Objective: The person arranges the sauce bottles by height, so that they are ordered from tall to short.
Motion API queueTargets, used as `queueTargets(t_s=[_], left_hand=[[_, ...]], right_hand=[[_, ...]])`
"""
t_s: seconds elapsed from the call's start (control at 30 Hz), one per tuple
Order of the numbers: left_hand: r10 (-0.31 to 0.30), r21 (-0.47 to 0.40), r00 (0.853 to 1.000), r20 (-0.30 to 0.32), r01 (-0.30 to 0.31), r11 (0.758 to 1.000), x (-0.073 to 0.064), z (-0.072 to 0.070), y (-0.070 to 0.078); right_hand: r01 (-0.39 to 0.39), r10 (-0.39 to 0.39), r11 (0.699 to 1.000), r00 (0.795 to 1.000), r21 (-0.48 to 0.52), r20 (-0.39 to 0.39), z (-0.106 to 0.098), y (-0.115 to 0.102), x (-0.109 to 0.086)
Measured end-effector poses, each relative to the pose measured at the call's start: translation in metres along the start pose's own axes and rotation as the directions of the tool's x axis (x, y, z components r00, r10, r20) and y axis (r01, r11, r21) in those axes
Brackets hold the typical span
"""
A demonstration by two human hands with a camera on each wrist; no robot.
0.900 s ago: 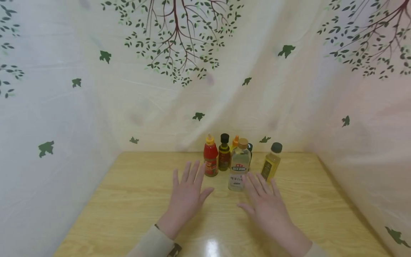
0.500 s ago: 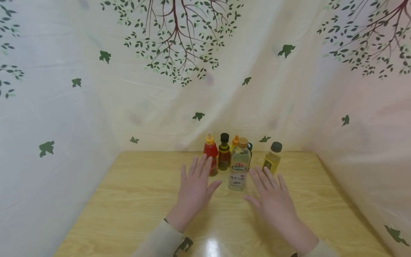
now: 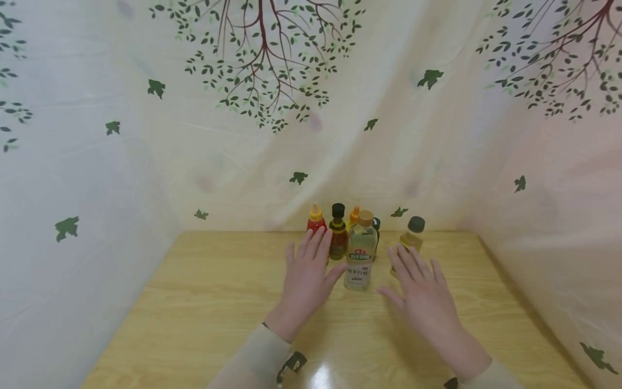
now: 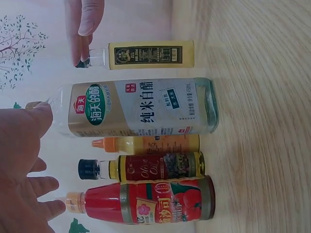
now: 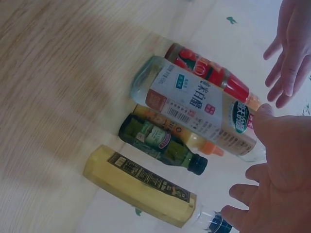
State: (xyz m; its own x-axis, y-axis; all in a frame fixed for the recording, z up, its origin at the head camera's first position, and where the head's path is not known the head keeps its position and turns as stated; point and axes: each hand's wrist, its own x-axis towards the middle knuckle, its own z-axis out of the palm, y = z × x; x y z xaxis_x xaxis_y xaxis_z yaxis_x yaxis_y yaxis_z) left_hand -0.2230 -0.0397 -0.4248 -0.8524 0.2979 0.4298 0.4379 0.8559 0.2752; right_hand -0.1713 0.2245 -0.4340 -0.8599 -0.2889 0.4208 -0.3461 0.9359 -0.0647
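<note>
My left hand hovers with spread, straight fingers before the red ketchup bottle, hiding most of it in the head view. To the right, my right hand is spread the same way and covers the lower part of a yellow oil bottle with a dark cap. Between the hands stands a clear white rice vinegar bottle with a tan cap. Neither hand holds anything. Behind the vinegar are a black-capped olive oil bottle, an orange-tipped squeeze bottle and a small dark green bottle.
All the bottles stand upright on a light wooden table, near its back edge. White cloth printed with branches and green leaf shapes hangs behind the table and along both sides.
Both hands have drifted to the right and a little forward, fingers still spread. The left now overlaps the ketchup bottle and the right covers more of the yellow oil bottle. The bottles stay put.
</note>
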Motion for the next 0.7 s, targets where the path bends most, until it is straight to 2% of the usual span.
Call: queueTargets(t_s=[0.23,0.37,0.7], left_hand=[[-0.001,-0.021,1.000,0.015,0.001,1.000,0.008,0.001,0.009],[0.011,-0.031,1.000,0.002,-0.011,0.999,0.014,0.002,0.016],[0.025,-0.085,0.999,-0.040,-0.028,0.996,0.028,0.006,0.028]], right_hand=[[-0.028,0.028,1.000,1.000,-0.004,0.008,-0.004,0.009,0.002],[-0.048,0.048,0.999,0.999,-0.005,0.010,-0.007,0.014,0.002],[-0.032,0.029,0.999,0.995,-0.027,-0.098,-0.005,0.032,0.007]])
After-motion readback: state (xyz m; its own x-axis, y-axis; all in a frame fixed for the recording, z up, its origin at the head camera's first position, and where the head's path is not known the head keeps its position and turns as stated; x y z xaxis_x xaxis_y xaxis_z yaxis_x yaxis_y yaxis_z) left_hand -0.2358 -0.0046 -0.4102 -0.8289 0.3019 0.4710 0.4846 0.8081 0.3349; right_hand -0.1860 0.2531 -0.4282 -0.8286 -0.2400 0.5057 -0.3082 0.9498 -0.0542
